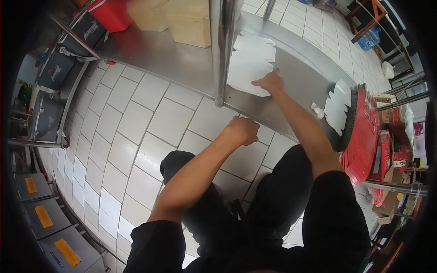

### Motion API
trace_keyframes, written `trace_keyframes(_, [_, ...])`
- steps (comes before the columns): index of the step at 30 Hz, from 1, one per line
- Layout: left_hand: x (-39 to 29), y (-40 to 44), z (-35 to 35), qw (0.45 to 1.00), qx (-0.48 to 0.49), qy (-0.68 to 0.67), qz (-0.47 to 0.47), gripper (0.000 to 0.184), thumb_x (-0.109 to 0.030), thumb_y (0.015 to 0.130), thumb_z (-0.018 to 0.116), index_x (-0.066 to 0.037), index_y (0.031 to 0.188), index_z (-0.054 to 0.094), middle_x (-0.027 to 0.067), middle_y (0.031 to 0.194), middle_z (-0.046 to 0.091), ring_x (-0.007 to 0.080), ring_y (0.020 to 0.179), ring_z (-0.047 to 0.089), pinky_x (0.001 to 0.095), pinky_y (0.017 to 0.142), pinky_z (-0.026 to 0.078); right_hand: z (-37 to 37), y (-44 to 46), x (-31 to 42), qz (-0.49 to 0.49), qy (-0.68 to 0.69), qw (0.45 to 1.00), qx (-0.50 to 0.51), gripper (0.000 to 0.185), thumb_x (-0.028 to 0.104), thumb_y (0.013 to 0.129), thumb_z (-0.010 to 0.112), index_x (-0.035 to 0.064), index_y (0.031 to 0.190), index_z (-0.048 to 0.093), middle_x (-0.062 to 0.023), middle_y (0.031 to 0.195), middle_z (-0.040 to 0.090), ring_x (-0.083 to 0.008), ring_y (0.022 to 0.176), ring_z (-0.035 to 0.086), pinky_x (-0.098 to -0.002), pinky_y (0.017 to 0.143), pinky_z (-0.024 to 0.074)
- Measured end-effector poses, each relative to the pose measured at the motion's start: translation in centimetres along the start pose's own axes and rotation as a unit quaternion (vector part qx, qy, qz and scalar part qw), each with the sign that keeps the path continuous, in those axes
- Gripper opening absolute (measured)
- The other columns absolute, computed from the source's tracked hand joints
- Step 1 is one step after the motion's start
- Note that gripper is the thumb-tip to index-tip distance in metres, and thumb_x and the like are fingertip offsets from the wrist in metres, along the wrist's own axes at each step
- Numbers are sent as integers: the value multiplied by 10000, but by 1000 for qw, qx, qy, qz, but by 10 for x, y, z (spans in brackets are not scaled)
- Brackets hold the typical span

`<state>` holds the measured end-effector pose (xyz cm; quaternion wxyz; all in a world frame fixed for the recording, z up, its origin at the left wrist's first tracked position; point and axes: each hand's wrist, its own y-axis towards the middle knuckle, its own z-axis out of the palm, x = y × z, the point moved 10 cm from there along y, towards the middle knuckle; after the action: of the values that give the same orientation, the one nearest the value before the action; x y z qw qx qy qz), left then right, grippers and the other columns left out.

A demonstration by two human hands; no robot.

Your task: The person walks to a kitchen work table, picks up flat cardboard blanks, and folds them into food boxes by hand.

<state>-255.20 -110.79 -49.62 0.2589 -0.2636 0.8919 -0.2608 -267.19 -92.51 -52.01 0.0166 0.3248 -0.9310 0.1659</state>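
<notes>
White flat die-cut cardboard sheets point(250, 61) lie on a low metal shelf in front of me, partly behind a metal post. My right hand point(271, 83) is over their right edge, thumb and index finger apart, and looks to be touching the top sheet. Whether any finger is under the edge I cannot tell. My left hand point(246, 130) hovers just short of the shelf's front edge, above the tiled floor. Its fingers are curled into a loose fist and nothing shows in them.
Right of my right arm are another white cut cardboard piece point(338, 107), a crumpled white scrap point(317, 110) and red stacked plastic items point(362, 136). A metal post point(219, 54) rises from the shelf. Grey cases point(50, 116) and a red container point(109, 14) are at left.
</notes>
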Motion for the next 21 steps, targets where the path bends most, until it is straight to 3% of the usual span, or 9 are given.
trace_keyframes(2, [-12,3,-3,999,-14,-1,30,506,-401,917,556,-120,1337,517,126,1239,596,309,1174,559,450,988,429,13,14,-1,-26,166,985,36,1062,383,562,905,-171,1297,377,-245,1261,555,-347,1144,576,-401,971,474])
trace_keyframes(3, [-14,0,-5,999,-16,0,29,506,-401,917,556,-120,1337,517,126,1239,596,309,1174,559,450,988,429,24,29,-5,-28,167,985,34,1062,383,562,905,-171,1297,377,-245,1261,555,-347,1144,576,-401,971,474])
trace_keyframes(5, [-20,-8,-4,998,20,-39,35,515,-397,919,556,-127,1355,503,129,1265,588,311,1183,555,445,986,443,75,62,7,-70,339,926,151,740,190,576,903,-159,1129,558,-214,1121,642,-318,1002,645,-371,880,520])
trace_keyframes(9, [-8,-10,-2,998,-1,-38,44,506,-390,915,564,-128,1344,511,135,1264,591,311,1174,561,443,978,454,78,82,1,-58,438,887,135,479,57,593,864,-117,986,655,-195,1006,681,-280,903,663,-338,799,531])
trace_keyframes(11, [8,-12,-2,1000,15,2,-19,503,-384,910,574,-121,1335,519,132,1249,599,302,1161,572,439,974,455,24,67,10,-148,422,884,137,617,264,549,877,-68,1027,671,-184,1008,692,-270,948,665,-324,813,518])
trace_keyframes(13, [8,-13,-4,1000,9,4,-21,496,-384,908,578,-117,1322,529,130,1243,601,304,1153,578,436,968,458,-35,71,10,-214,308,925,60,551,260,618,804,-67,1035,652,-222,967,691,-319,937,671,-368,813,525])
trace_keyframes(15, [6,-15,-3,1000,4,3,-24,488,-383,906,581,-112,1309,538,129,1238,604,305,1145,583,432,962,461,-108,49,12,-270,166,941,-117,495,247,683,724,-54,1061,618,-264,999,667,-380,967,653,-423,842,519])
trace_keyframes(19, [-13,-16,-2,1000,1,1,15,466,-379,906,586,-110,1284,555,118,1212,613,307,1128,591,430,958,459,-130,15,9,-266,-21,952,-151,537,174,697,719,-56,1152,550,-258,1000,667,-378,940,658,-425,839,518])
trace_keyframes(21, [-21,-16,-2,1000,5,-3,25,460,-381,907,587,-110,1278,559,113,1205,615,308,1128,590,434,961,455,-110,14,8,-268,-66,956,-99,533,253,742,695,0,1179,525,-253,1106,635,-397,1049,617,-455,893,502])
